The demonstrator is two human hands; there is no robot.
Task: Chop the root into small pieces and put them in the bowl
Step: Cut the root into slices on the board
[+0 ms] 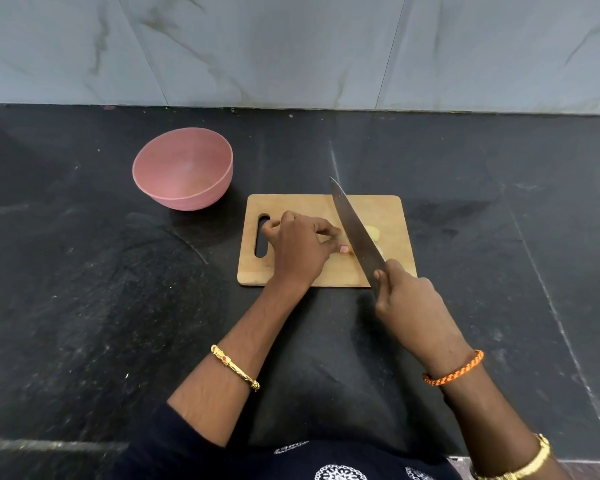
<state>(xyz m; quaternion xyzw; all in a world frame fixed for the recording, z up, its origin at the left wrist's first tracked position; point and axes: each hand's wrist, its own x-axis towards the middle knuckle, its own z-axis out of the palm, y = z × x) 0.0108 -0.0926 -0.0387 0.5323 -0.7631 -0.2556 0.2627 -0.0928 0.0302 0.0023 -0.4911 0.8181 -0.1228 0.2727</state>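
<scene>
Right hand (407,296) grips knife (355,225); left hand (300,245) pins root (374,233).

The bowl (182,173) is pink; the cutting board (388,216) pale wood. The counter (84,289) is speckled black, the wall (291,46) grey-veined marble.

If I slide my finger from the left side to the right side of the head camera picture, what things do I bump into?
Pink bowl → slot handle of the wooden cutting board → left hand → knife → pale root piece → right hand.
</scene>
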